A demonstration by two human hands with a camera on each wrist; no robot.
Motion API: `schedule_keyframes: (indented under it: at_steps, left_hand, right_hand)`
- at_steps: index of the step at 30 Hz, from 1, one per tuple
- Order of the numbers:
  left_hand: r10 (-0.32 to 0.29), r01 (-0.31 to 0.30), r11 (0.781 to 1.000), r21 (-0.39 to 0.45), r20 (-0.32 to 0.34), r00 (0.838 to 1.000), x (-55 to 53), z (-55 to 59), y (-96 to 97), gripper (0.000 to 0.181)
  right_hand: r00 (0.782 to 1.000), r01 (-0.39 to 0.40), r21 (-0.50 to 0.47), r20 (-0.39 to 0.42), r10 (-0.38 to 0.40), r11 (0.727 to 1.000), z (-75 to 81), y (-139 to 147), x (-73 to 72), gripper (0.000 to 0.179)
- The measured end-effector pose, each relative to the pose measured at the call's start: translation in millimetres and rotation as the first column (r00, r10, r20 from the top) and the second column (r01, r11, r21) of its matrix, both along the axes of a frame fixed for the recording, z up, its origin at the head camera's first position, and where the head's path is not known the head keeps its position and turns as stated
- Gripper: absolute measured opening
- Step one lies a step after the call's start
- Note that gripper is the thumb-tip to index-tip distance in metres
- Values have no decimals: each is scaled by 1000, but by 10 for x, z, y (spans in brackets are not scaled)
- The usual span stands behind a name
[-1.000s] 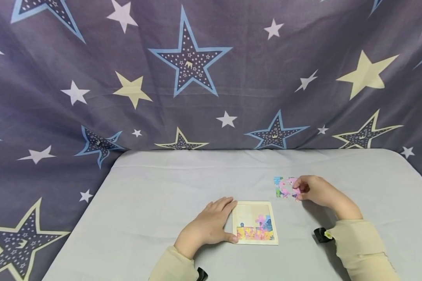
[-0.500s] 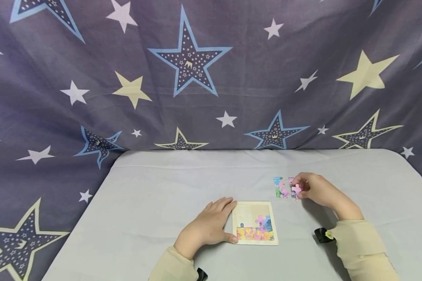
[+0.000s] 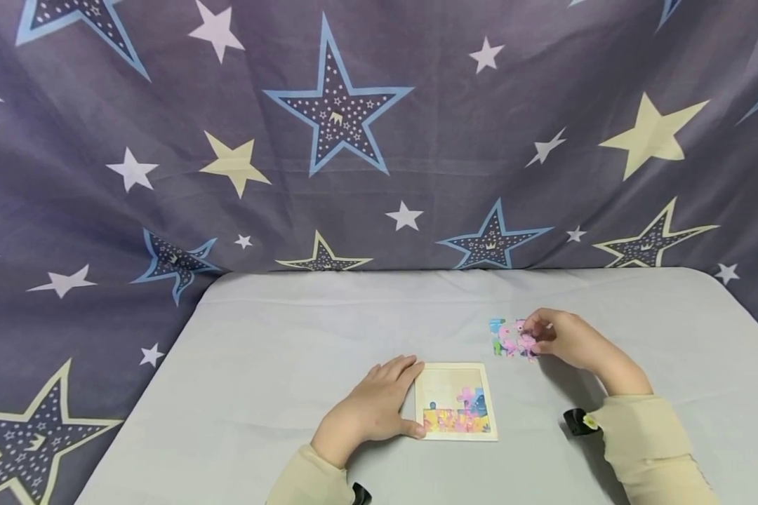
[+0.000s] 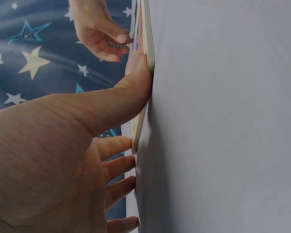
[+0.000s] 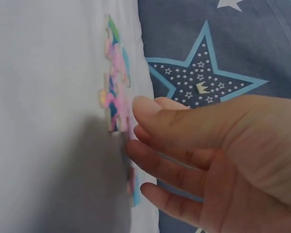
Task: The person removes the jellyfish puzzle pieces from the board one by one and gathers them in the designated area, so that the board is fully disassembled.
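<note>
In the head view, a pale square puzzle tray (image 3: 457, 365) lies on the table, with joined pink, yellow and blue pieces (image 3: 457, 420) along its lower part. My left hand (image 3: 374, 405) rests at the tray's left side, fingers extended; its thumb (image 4: 131, 90) lies on the rim in the left wrist view. Farther back, my right hand (image 3: 565, 341) pinches a pink puzzle piece (image 3: 527, 344) at the right end of a small cluster of puzzle pieces (image 3: 504, 339). The right wrist view shows the thumb close to blurred pieces (image 5: 117, 99); the exact contact is hard to see.
A pale grey cloth (image 3: 278, 365) covers the table. Behind it and on the left hangs a dark curtain (image 3: 379, 189) printed with stars. Each wrist carries a black camera mount (image 3: 580, 422).
My right fingers have tilted the pink piece up, then moved it slightly left, lower against the cluster. The left hand and tray hold their place; the head view shifts a little.
</note>
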State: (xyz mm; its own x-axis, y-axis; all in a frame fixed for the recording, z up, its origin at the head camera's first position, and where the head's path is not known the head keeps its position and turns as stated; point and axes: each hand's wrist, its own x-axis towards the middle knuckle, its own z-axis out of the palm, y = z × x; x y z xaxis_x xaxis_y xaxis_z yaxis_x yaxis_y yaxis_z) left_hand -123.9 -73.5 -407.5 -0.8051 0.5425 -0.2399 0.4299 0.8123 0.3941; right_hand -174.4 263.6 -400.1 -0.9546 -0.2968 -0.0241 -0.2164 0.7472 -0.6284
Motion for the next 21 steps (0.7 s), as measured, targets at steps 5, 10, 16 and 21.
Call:
schedule_keyframes:
  at_steps: [5,10,16,21]
  left_hand:
    - [4,-4,1000,2,-14,1000,-7,10,-21,99]
    - [16,-16,1000,16,-16,1000,28,-14,7,98]
    - [9,-9,1000,1,-30,1000,47,-14,17,99]
    - [-3,2,1000,-4,-27,1000,30,-2,-7,100]
  right_hand:
    - [998,-46,-14,-40,46,999,87,-71,8,23]
    - [993,-104,-43,-62,101,994,138,-154,43,21]
    - [985,-154,-61,-82,149,986,161,-283,171,19]
    - [981,-183,-74,-81,177,980,160,-409,320,20]
